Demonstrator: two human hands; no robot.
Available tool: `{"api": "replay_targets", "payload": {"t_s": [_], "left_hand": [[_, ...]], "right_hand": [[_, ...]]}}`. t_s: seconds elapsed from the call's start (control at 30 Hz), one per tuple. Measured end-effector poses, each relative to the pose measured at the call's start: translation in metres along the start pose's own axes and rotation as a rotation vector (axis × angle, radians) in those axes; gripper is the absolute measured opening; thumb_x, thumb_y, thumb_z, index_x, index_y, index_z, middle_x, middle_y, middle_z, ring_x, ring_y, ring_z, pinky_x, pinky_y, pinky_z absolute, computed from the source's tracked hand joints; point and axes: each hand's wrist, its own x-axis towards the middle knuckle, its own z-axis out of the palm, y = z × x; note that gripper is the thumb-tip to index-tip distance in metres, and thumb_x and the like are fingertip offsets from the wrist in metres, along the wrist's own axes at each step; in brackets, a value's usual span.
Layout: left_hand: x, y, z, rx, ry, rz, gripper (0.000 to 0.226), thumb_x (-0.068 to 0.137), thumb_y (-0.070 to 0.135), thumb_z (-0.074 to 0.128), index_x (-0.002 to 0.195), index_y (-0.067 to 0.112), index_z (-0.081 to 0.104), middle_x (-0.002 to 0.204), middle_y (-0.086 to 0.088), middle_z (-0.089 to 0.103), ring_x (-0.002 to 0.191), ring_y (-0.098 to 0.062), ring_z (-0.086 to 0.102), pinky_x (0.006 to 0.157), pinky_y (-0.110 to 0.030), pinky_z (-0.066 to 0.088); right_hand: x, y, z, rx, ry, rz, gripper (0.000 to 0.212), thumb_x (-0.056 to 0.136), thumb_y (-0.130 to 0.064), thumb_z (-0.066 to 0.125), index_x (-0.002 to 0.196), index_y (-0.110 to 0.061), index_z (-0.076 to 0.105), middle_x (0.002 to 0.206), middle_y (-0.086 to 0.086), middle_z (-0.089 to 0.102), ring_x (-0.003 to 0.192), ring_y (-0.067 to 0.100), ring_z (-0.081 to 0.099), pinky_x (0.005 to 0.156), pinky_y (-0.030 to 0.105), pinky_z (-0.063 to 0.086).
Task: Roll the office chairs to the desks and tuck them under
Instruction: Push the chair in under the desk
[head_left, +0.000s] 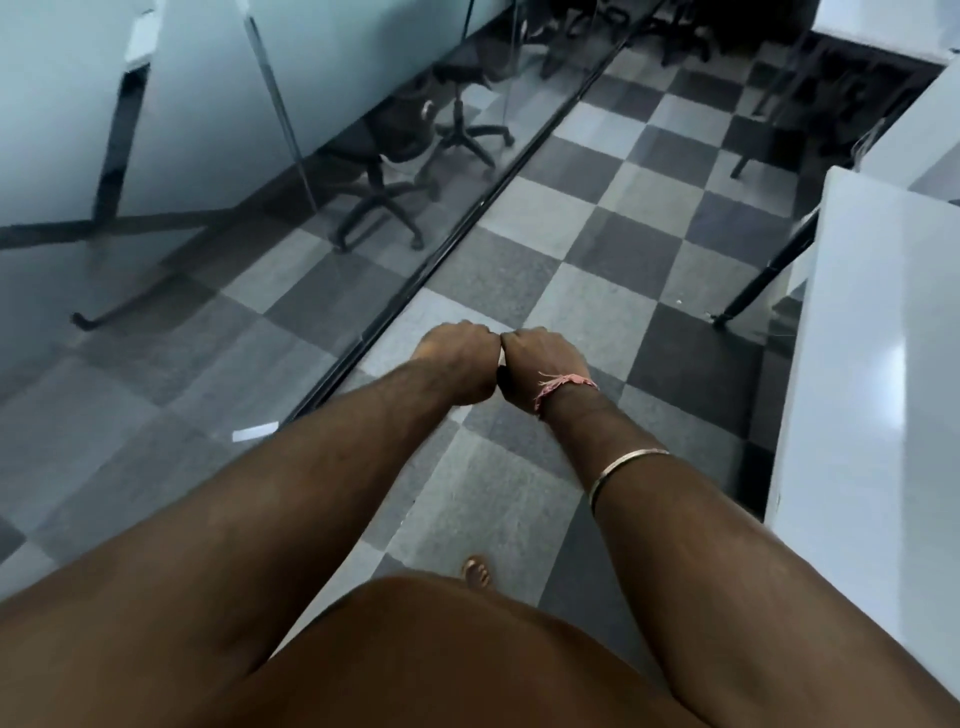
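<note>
Both my arms are stretched out in front of me over the grey-and-dark checkered tile floor (597, 249). My left hand (457, 358) and my right hand (540, 364) are each curled into a fist, knuckles touching one another, and neither grips anything. A pink thread band (563, 384) sits at my right wrist and a thin metal bangle (623, 470) further up that forearm.

No chair is under my hands. Two black swivel office chairs on star bases (379, 171) show at the left, behind or reflected in the glass partition wall (208, 156); I cannot tell which. More dark chair bases (680, 41) stand at the far end of the aisle, well apart from me. A white desk top (872, 338) on a black angled leg (763, 270) runs along my right side.

Judgement: I am between chairs, walking the aisle to fetch one. The next move calls for reaching a loose chair, uncurling both fists, taking its backrest, and steering it toward an open desk bay.
</note>
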Motion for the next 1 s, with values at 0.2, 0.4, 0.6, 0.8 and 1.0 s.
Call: {"api": "replay_targets", "payload": {"t_s": [0.2,0.4,0.6,0.8,1.0], "left_hand": [[0.131,0.009,-0.039,-0.036,0.076,0.082,0.027,0.097,0.026,0.057,0.122,0.020,0.066,0.118,-0.004,0.068,0.104,-0.026,0.067,0.083,-0.040,0.055],[0.269,0.004,-0.046,-0.041,0.069,0.157,0.028,0.096,0.027,0.058,0.123,0.021,0.065,0.116,-0.002,0.067,0.104,-0.025,0.066,0.074,-0.039,0.051],[0.421,-0.021,-0.071,-0.051,0.084,0.244,0.033,0.098,0.032,0.057,0.129,0.020,0.062,0.124,-0.002,0.066,0.112,-0.026,0.065,0.076,-0.041,0.052],[0.563,-0.051,-0.128,0.019,0.119,0.347,0.029,0.096,0.027,0.055,0.123,0.022,0.065,0.118,-0.003,0.069,0.105,-0.027,0.067,0.080,-0.042,0.054],[0.682,-0.063,-0.148,0.077,0.110,0.386,0.032,0.097,0.026,0.053,0.127,0.021,0.063,0.122,-0.004,0.069,0.107,-0.026,0.066,0.083,-0.042,0.054]], "right_hand": [[0.086,0.095,-0.025,-0.031,0.046,0.116,0.024,0.089,-0.025,0.057,0.109,-0.016,0.066,0.108,0.009,0.069,0.100,0.031,0.063,0.077,0.037,0.049],[0.184,0.177,-0.014,-0.059,0.042,0.198,0.027,0.088,-0.026,0.058,0.111,-0.015,0.064,0.110,0.008,0.069,0.104,0.030,0.062,0.083,0.038,0.049],[0.305,0.257,-0.025,-0.075,0.050,0.275,0.027,0.089,-0.025,0.057,0.113,-0.015,0.063,0.111,0.008,0.069,0.105,0.029,0.062,0.084,0.037,0.049],[0.422,0.330,-0.062,-0.062,0.100,0.366,0.023,0.088,-0.023,0.054,0.107,-0.014,0.064,0.107,0.009,0.070,0.101,0.031,0.064,0.084,0.039,0.050],[0.520,0.398,-0.069,-0.058,0.108,0.408,0.020,0.088,-0.021,0.054,0.103,-0.016,0.065,0.101,0.006,0.070,0.096,0.028,0.064,0.080,0.037,0.050]]}}
